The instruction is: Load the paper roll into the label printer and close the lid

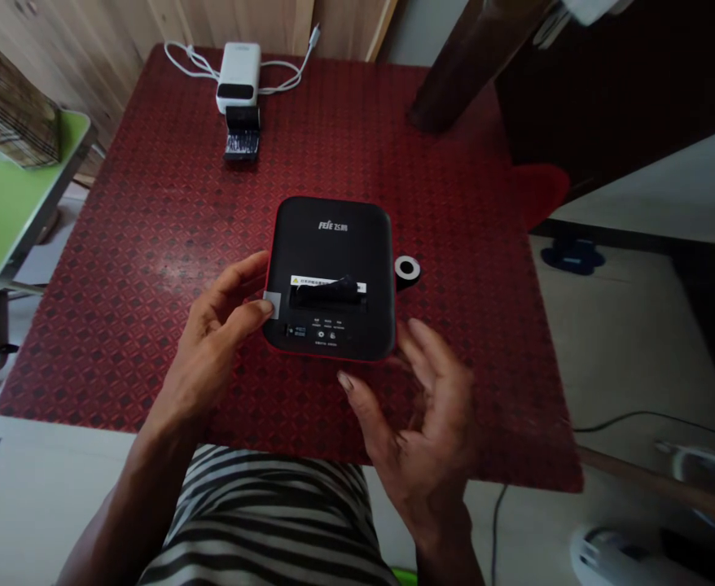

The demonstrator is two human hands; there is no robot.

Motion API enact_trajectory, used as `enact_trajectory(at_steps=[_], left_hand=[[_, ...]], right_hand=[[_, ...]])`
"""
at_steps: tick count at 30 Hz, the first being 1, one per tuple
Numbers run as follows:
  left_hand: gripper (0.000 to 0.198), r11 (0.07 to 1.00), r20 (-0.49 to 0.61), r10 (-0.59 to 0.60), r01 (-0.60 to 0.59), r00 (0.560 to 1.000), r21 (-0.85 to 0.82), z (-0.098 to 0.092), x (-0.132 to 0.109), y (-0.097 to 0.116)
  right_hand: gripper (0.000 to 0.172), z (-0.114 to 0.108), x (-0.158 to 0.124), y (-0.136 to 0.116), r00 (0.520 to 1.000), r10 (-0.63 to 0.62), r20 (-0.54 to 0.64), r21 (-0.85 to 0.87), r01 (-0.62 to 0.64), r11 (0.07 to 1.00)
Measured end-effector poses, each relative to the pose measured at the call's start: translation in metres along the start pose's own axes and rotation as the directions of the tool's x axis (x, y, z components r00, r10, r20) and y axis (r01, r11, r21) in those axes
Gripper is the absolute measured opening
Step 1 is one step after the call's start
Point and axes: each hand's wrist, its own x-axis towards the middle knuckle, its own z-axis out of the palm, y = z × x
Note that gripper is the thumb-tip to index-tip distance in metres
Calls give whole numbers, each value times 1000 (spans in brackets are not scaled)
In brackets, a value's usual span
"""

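A black printer (333, 244) with rounded corners and a FEIE logo is in front of me, tilted toward me, above or on the red table; I cannot tell if it rests there. My left hand (214, 330) grips its left edge, thumb on top and fingers along the side. Under the thumb tip, a small pale translucent square (273, 305) lies at that edge. A dark strip (330, 289) lies across the printer's slot, over a white warning label (300, 282). My right hand (422, 407) is open by the lower right corner, thumb apart from fingers; the fingertips are at or just beside the edge.
Just right of the printer stands a small roll (407, 268) with a white ring end. Farther back are a white power bank (239, 75) with a cable and a dark roll (243, 132) partly unwound. A dark brown post (461, 65) rises at the table's back right.
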Motion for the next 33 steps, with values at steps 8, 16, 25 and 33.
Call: enact_trajectory(at_steps=[8, 16, 25, 33], left_hand=[[46, 993, -8, 22, -21, 1000, 116, -1, 1, 8], [46, 993, -15, -65, 66, 998, 98, 3, -1, 15], [47, 992, -58, -103, 107, 993, 70, 12, 1, 19], [46, 999, -33, -42, 42, 999, 8, 16, 2, 12]], right_hand=[[81, -3, 4, -2, 999, -31, 12, -10, 31, 999], [79, -3, 3, -3, 1000, -11, -23, -64, 9, 998], [80, 2, 0, 3, 997, -1, -75, -50, -3, 999], [72, 7, 2, 5, 997, -21, -77, -12, 20, 1000]])
